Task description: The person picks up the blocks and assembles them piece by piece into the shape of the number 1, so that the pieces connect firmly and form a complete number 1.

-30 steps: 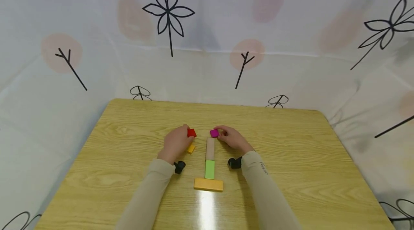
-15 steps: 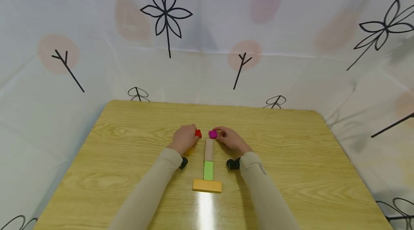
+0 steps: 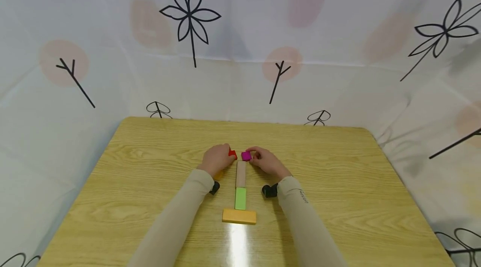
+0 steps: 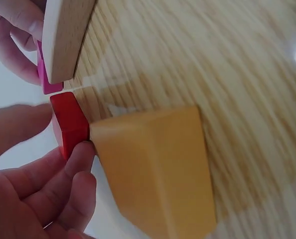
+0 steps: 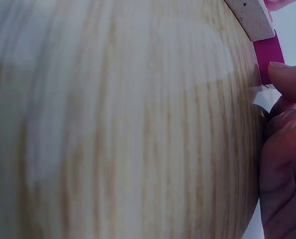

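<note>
My left hand [image 3: 217, 159] pinches a small red block [image 4: 70, 122] between thumb and fingers, just left of the row's far end. Opposite it, my right hand [image 3: 267, 162] holds a magenta block [image 3: 246, 156] by its side, right at the far end of a plain wooden block [image 3: 241, 174]. In the left wrist view the red block is close beside the magenta one, with a narrow gap. A yellow-orange block [image 4: 158, 169] lies under the left wrist, partly hidden in the head view. The right wrist view shows the thumb against the magenta block's face.
Below the plain block, a green block [image 3: 240, 198] continues the row toward me. A long orange block [image 3: 239, 216] lies crosswise at its near end. The wooden table [image 3: 319, 162] ends at a patterned white cloth [image 3: 233, 91] at the back.
My left hand has moved right with the red block, nearing the magenta block, and now covers part of the yellow-orange block. The right hand stays almost in place.
</note>
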A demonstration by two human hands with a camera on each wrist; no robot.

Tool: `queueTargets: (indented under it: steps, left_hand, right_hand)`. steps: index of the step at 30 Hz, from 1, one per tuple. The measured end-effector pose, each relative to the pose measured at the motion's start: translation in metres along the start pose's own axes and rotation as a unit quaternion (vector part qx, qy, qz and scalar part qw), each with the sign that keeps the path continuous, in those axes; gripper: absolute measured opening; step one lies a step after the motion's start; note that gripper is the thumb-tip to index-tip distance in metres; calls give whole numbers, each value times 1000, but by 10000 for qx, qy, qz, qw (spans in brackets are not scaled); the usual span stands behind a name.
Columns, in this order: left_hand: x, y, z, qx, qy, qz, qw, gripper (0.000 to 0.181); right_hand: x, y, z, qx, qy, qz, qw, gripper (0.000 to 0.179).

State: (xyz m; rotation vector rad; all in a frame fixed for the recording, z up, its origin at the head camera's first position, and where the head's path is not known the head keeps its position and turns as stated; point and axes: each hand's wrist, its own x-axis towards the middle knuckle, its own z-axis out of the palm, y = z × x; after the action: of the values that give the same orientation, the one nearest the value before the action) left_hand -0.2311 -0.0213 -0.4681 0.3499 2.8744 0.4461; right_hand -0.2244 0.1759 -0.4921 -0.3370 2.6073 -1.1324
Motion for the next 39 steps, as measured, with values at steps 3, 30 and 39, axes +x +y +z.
queueTargets:
  steps: [3,30,39]
  left_hand:
    - [1,2,0,-29,14,-5,10000,20]
    - [0,12,2,-31,275,193,9994,19]
    - [1,12,3,60,230,167,9996,24]
  right_hand:
    - [0,-1,0,-21,9,-44,10000,32]
    - [1,-1,0,-54,69,-6,10000,33]
    - [1,-1,1,77,44,34,10000,31]
